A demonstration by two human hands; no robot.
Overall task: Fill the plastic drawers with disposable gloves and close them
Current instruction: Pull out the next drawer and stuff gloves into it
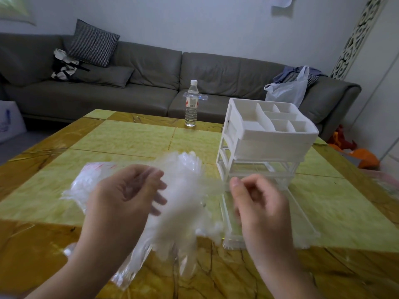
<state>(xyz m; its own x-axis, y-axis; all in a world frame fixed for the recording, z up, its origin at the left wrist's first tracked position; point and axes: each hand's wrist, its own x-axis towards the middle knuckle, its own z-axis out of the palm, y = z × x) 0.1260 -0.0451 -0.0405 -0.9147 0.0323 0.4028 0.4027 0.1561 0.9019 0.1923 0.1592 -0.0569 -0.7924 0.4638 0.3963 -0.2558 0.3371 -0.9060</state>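
A bunch of thin clear disposable gloves (181,203) hangs between my hands above the table. My left hand (123,197) holds the bunch from the left with curled fingers. My right hand (259,201) pinches its right end between thumb and forefinger. Behind the left hand lies the clear glove packet (86,180) with red print. The white plastic drawer unit (265,143) stands on the right of the table, with a divided tray on top. A clear drawer (302,219) is pulled out toward me, partly hidden by my right hand.
A water bottle (191,104) stands at the far edge of the yellow marbled table (129,137). Behind the table a grey sofa (151,83) holds cushions and a white plastic bag (287,89). More clear plastic (129,270) lies near the front edge.
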